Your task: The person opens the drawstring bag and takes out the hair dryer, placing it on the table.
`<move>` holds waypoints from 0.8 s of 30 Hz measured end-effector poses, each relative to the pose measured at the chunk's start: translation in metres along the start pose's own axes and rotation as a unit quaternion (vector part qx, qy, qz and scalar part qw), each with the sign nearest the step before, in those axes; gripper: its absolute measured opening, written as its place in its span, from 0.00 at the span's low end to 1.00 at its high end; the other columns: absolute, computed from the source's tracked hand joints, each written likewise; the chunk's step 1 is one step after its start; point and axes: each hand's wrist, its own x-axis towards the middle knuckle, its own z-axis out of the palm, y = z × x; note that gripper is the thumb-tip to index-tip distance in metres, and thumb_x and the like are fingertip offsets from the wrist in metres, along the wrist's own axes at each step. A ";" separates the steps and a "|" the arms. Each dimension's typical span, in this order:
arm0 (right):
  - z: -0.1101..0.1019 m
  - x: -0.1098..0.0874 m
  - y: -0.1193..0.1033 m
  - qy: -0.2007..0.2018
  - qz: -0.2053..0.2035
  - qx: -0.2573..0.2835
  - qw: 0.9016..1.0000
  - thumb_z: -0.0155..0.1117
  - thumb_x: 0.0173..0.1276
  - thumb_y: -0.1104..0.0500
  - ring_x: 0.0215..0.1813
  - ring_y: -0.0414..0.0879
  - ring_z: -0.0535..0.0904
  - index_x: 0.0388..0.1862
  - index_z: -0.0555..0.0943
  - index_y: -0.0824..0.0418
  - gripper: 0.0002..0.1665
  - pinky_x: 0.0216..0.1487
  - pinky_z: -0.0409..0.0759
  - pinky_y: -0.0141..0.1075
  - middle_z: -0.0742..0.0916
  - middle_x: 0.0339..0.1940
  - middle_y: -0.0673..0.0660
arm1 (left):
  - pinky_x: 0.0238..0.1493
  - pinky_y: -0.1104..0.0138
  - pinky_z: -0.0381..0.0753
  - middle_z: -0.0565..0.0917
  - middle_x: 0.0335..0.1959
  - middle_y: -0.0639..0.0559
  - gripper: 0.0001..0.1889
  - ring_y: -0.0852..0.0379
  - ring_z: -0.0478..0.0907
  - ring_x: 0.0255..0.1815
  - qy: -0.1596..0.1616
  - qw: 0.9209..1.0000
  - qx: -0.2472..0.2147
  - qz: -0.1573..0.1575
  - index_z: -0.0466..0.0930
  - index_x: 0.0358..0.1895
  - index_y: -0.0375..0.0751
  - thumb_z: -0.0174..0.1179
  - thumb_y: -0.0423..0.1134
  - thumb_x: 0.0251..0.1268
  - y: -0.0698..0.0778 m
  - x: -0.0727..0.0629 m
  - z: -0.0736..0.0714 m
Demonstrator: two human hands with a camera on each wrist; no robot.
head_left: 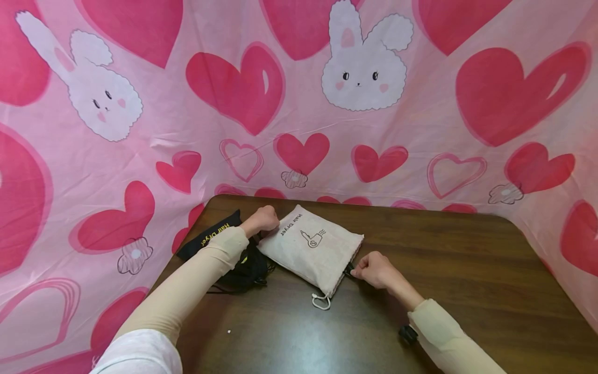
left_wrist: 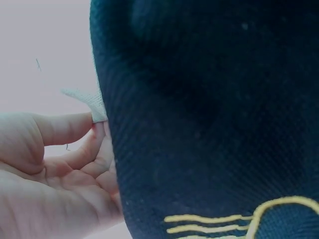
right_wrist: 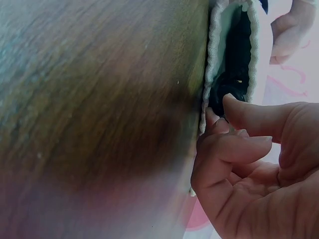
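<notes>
A cream drawstring bag (head_left: 310,249), printed "Hair Dryer", lies on the table with its mouth toward the right. At its far left corner my left hand (head_left: 263,218) pinches the cloth, as the left wrist view shows at the bag corner (left_wrist: 98,110). My right hand (head_left: 376,270) is at the mouth, thumb and fingers pinching a black, rounded piece (right_wrist: 219,97) that shows inside the opening. The rest of that black thing is hidden in the bag. In the left wrist view, a black cloth pouch (left_wrist: 209,124) with yellow stitching fills the right side.
Left of the cream bag lie a black "Hair Dryer" pouch (head_left: 215,235), partly behind my left forearm, and a crumpled black bag with cords (head_left: 247,267). A white drawstring loop (head_left: 321,301) trails toward me. Pink heart-patterned cloth (head_left: 299,119) surrounds the brown table (head_left: 448,249).
</notes>
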 end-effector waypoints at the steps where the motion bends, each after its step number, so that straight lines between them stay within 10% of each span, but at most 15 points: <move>1: 0.000 0.000 0.000 0.002 -0.001 0.000 1.000 0.74 0.70 0.58 0.34 0.47 0.75 0.30 0.89 0.61 0.09 0.35 0.73 0.40 0.84 0.29 0.52 | 0.22 0.64 0.67 0.64 0.14 0.51 0.20 0.52 0.65 0.17 0.001 1.000 0.001 0.002 0.68 0.15 0.41 0.51 0.28 0.70 0.000 0.000 0.000; 24: -0.006 -0.006 0.005 0.000 -0.004 0.001 1.000 0.74 0.69 0.59 0.34 0.48 0.75 0.29 0.89 0.62 0.09 0.36 0.73 0.40 0.84 0.29 0.52 | 0.32 0.55 0.78 0.66 0.14 0.51 0.19 0.47 0.72 0.21 0.003 1.000 0.005 0.003 0.71 0.15 0.41 0.52 0.28 0.68 -0.002 -0.001 -0.001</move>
